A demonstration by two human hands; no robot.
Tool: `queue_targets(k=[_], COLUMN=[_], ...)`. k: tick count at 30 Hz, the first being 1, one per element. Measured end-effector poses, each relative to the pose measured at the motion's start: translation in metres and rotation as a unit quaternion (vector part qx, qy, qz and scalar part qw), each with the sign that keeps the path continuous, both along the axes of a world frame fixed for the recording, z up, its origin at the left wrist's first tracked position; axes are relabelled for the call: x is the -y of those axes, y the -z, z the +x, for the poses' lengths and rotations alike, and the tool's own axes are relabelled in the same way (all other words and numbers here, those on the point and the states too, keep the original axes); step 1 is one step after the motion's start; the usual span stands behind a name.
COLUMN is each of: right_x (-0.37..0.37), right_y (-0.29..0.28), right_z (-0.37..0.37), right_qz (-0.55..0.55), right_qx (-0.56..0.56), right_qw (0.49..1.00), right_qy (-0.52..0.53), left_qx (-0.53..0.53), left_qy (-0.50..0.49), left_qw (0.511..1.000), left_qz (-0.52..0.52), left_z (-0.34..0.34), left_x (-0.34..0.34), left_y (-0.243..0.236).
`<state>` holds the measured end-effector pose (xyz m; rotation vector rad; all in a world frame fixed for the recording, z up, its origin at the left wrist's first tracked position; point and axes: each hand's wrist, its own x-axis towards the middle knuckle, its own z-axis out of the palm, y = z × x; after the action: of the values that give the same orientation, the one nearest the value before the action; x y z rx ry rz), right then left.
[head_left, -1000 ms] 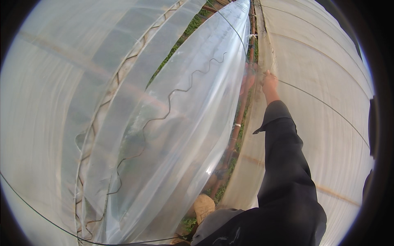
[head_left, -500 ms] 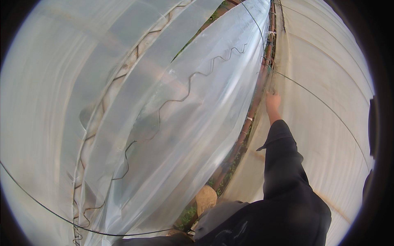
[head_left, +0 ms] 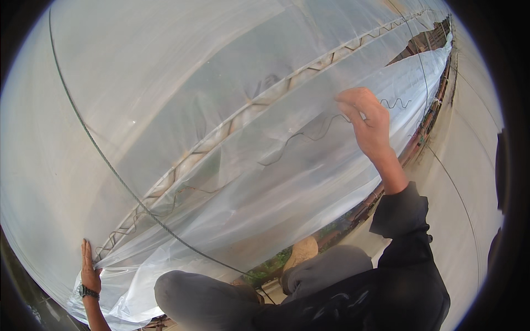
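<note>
My right hand (head_left: 367,122) is closed in a pinch on a thin wavy wire (head_left: 298,134), which shows on both sides of the fingers. Beneath the wire stretches clear plastic film (head_left: 276,187), loose and creased. At the lower left my left hand (head_left: 90,271), with a dark watch on its wrist, lies against the film with fingers straight. Close to those fingertips is the lower end of a pale channel (head_left: 226,129), which has zigzag wire seated along it. More wavy wire (head_left: 175,203) hangs loose beside the channel's lower part.
A dark rope (head_left: 113,171) crosses the film from upper left to my knees. Reddish-brown pipe (head_left: 364,207) runs along the gap at right, with green plants (head_left: 270,263) below. My bent knees (head_left: 193,298) are close to the film. Another film-covered slope (head_left: 452,182) rises at right.
My view has swung left. My right hand has come off the right-hand slope and onto the wavy wire. My left hand has come into view at the lower left.
</note>
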<state>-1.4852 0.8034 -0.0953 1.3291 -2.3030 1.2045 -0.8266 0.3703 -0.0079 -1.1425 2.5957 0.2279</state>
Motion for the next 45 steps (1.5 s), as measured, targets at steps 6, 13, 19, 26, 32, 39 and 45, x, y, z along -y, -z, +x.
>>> queue_targets(k=[6, 13, 19, 26, 32, 39, 45], right_x=[0.041, 0.022, 0.018, -0.025, -0.015, 0.008, 0.025], right_y=[-0.004, 0.027, 0.026, 0.036, 0.056, 0.051, 0.045], right_z=[0.041, 0.093, 0.064, 0.075, 0.07, 0.054, 0.053], right_qz=[0.082, 0.061, 0.123, 0.127, 0.11, -0.088, -0.136], right_qx=[0.033, -0.049, -0.058, 0.042, 0.141, 0.22, 0.208], right_qw=[0.996, 0.997, 0.99, 0.979, 0.967, 0.964, 0.966], right_qy=[-0.029, 0.028, 0.033, 0.152, 0.182, 0.122, 0.067], left_qx=[0.006, -0.033, -0.022, -0.032, -0.017, -0.02, -0.027], left_qy=[-0.005, 0.019, 0.018, 0.025, 0.023, 0.026, 0.046], left_qw=[1.0, 0.999, 0.999, 0.998, 0.999, 0.999, 0.998], left_qz=[-0.019, -0.016, -0.035, -0.041, -0.026, -0.023, -0.025], left_z=[-0.001, 0.001, 0.002, 0.006, 0.005, 0.006, 0.008], left_x=[-0.002, -0.004, -0.003, 0.0, 0.0, 0.001, 0.003], left_y=[0.001, 0.0, 0.003, 0.006, 0.002, 0.003, 0.003])
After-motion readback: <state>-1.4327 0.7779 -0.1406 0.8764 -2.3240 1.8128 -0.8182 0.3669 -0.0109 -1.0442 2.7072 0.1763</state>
